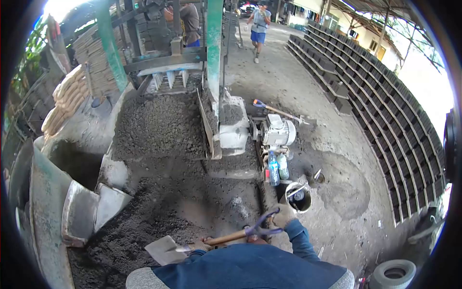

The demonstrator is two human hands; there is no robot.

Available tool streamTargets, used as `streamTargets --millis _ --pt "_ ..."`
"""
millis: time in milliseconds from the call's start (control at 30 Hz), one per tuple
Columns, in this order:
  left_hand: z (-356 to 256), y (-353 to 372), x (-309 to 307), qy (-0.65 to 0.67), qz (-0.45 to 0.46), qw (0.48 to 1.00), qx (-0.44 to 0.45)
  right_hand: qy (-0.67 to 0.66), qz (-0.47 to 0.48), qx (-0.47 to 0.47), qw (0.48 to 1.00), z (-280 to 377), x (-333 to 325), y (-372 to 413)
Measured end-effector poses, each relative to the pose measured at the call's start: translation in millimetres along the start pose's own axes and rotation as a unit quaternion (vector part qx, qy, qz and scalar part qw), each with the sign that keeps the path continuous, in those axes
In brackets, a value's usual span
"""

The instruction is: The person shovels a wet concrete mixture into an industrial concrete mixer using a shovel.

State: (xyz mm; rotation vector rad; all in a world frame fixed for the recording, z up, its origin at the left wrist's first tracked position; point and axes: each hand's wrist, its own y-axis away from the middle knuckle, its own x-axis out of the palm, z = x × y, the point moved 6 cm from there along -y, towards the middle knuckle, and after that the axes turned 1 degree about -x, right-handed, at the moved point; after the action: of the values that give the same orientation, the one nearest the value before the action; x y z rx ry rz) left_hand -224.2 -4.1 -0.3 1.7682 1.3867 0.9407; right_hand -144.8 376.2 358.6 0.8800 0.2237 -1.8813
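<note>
A shovel point(226, 238) with a wooden shaft, a purple D-shaped handle and a flat pale blade point(166, 250) lies across the front of my body. My right hand point(283, 216), in a tan glove, is wrapped round the handle end. Near the blade, my left hand point(198, 246) holds the lower shaft, partly hidden by my sleeve. The blade carries no visible heap and is over dark loose material point(120, 255) on the floor. Beyond it, more grey mix point(159, 125) fills a bay beside a green post point(213, 48).
A motor point(278, 131), bottles point(274, 168) and a bucket point(297, 197) stand right of the bay. Another shovel point(279, 111) lies behind the motor. Block racks point(370, 106) line the right side. A person point(259, 29) is at the back; a tire point(393, 274) lies lower right.
</note>
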Motion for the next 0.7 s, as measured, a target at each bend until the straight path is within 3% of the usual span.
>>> streamTargets --millis 33,67,100,133,167,200,233,267,300,333,367,433,533,700 --pt "-18.4 13.6 -1.2 -0.180 0.005 0.978 0.101 0.025 -0.033 -0.023 0.999 13.5 1.8 -2.0" --pt "-41.3 31.8 0.5 -0.325 -0.009 0.923 0.208 0.028 -0.048 -0.040 0.998 17.7 10.0 -6.8" --pt "-71.0 60.9 6.8 -0.397 -0.027 0.877 0.270 0.039 -0.061 -0.031 0.997 59.8 -1.8 4.4" --pt "-93.8 86.1 10.7 -0.418 -0.058 0.872 0.248 0.001 -0.080 -0.071 0.994 58.9 4.0 -1.4" --pt "-126.9 118.1 26.3 -0.485 -0.079 0.832 0.257 -0.011 -0.066 -0.118 0.991 82.1 0.5 2.8" --pt "-112.4 70.5 17.3 -0.632 -0.067 0.741 0.217 0.028 -0.086 -0.122 0.988 105.1 -3.5 8.3" --pt "-107.6 39.3 2.5 -0.652 -0.052 0.728 0.204 0.064 -0.124 -0.075 0.987 99.9 -0.3 5.0" --pt "-109.4 20.0 -15.6 -0.561 -0.037 0.807 0.179 0.051 -0.114 -0.083 0.989 99.4 3.9 2.8" --pt "-108.2 0.5 -36.9 -0.358 -0.016 0.923 0.137 0.037 -0.111 -0.096 0.989 100.9 4.6 -1.6" --pt "-102.2 -5.9 -56.5 -0.115 -0.003 0.989 0.095 0.067 -0.122 -0.096 0.986 102.4 5.6 -6.1" --pt "-98.8 -7.5 -77.4 0.030 -0.002 0.997 0.070 0.096 -0.136 -0.099 0.981 105.4 7.2 -9.0" --pt "-109.5 49.2 -105.1 0.185 -0.059 0.976 0.102 0.156 -0.136 -0.101 0.973 113.4 10.8 -16.2" --pt "-77.1 66.4 -169.7 0.265 -0.147 0.952 -0.043 0.188 -0.142 -0.100 0.967 100.2 15.5 -37.5" --pt "63.4 116.3 -229.3 0.334 -0.292 0.892 -0.088 0.195 -0.143 -0.021 0.970 49.4 6.5 -70.9"
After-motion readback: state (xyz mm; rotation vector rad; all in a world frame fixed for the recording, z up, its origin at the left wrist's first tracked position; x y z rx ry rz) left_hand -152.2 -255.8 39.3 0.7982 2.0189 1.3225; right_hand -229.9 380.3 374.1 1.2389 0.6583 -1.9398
